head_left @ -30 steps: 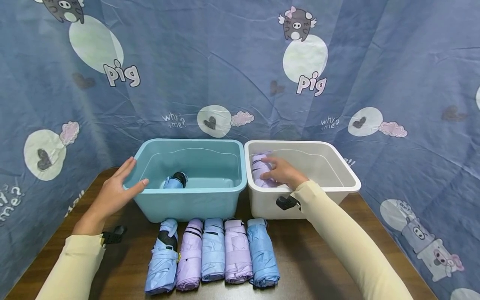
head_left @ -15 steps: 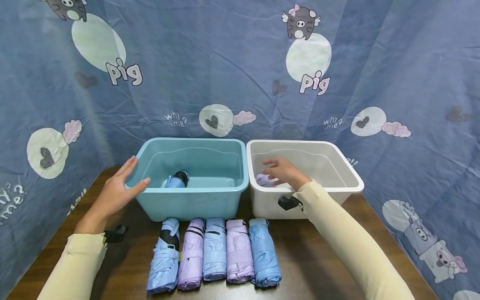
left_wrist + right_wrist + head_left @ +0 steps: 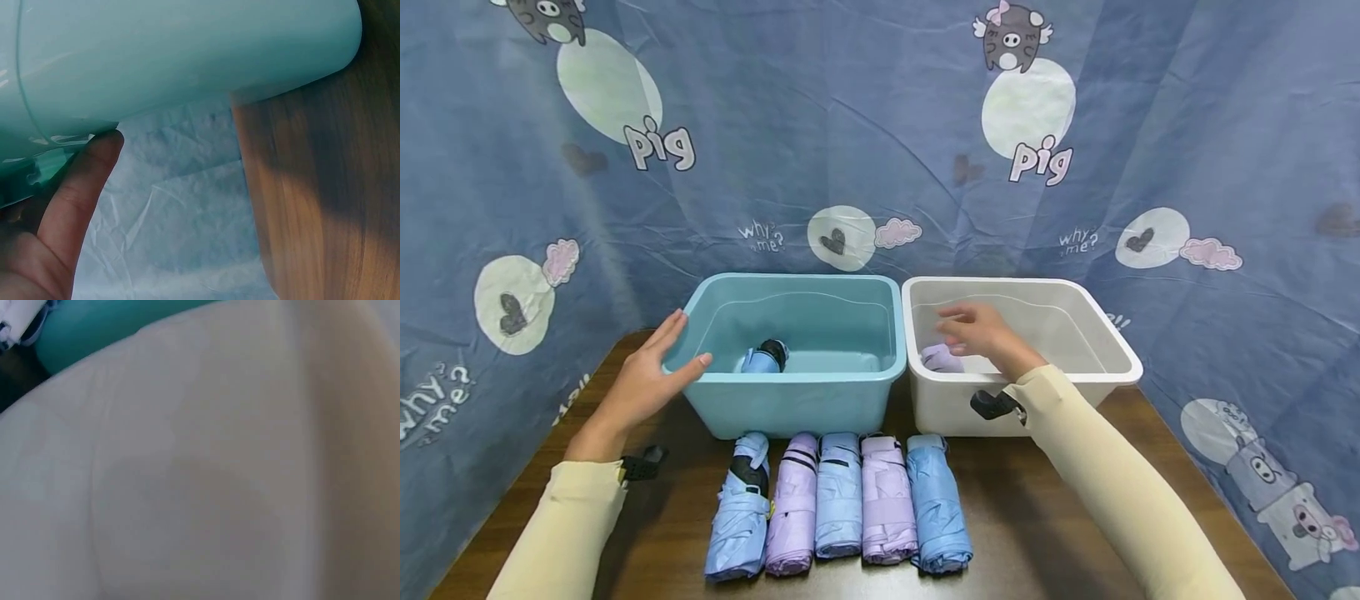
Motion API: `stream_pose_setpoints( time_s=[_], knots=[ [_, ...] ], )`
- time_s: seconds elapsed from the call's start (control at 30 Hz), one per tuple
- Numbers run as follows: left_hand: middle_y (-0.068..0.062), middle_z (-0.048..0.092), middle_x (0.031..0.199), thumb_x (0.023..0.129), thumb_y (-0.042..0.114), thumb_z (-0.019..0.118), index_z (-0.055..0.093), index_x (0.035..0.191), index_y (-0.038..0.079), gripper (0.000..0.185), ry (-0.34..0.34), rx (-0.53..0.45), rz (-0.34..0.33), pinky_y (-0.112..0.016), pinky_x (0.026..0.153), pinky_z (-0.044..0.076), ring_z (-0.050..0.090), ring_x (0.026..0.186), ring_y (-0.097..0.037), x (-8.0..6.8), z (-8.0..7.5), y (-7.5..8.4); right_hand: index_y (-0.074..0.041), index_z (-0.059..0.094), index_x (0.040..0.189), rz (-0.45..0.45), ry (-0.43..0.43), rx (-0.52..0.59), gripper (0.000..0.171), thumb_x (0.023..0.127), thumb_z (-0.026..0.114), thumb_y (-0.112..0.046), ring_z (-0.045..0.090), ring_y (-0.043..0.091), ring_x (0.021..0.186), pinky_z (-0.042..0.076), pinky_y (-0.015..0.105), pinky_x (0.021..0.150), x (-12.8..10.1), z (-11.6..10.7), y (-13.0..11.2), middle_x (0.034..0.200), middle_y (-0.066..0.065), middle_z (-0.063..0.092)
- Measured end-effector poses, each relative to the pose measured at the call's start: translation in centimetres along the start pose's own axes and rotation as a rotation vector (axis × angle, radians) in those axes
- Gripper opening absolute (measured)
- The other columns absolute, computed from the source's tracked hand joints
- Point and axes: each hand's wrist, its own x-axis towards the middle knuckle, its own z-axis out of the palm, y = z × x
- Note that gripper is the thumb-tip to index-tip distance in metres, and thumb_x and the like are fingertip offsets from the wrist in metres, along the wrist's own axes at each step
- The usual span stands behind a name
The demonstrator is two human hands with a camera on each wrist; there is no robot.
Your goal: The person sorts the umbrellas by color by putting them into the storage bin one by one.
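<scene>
My right hand is inside the white bin, fingers loosely bent and holding nothing. Just below its fingertips lies a folded purple umbrella, partly hidden by the bin's front wall. With thumb and fingers spread, my left hand rests at the left rim of the turquoise bin. In the left wrist view a finger touches that bin's side. A folded blue umbrella with a black part lies in the turquoise bin.
In front of the bins several folded umbrellas lie side by side, from a blue one through a purple one to a darker blue one. The brown wooden table bears everything. A blue printed cloth hangs behind.
My right hand has let go of the purple umbrella, which now lies low in the white bin. My left hand keeps its place at the turquoise rim. The head view has shifted slightly.
</scene>
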Motion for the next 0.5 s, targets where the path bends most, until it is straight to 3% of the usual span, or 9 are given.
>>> stream_pose_setpoints(
  time_s=[0.27,0.5],
  knots=[
    [-0.003,0.006,0.162,0.093,0.043,0.061,0.014,0.155,0.011,0.085,0.025,0.003,0.024,-0.073,0.101,0.019,0.011,0.144,-0.044,0.5,0.0,-0.1,0.005,0.040,0.141,-0.045,0.017,0.093,0.051,0.097,0.056,-0.014,0.064,0.026,0.098,0.054,0.041,0.086,-1.9,-1.1,-0.7,0.134,0.028,0.050],
    [-0.007,0.006,0.162,0.092,0.043,0.061,0.013,0.155,0.009,0.086,0.018,0.013,0.017,-0.074,0.099,0.020,0.013,0.142,-0.047,0.3,0.2,-0.4,0.004,0.043,0.139,-0.134,0.010,0.103,0.047,0.096,0.056,-0.011,0.060,0.038,0.111,0.055,0.044,0.083,-4.2,-1.2,-1.0,0.134,0.027,0.050]
  ],
)
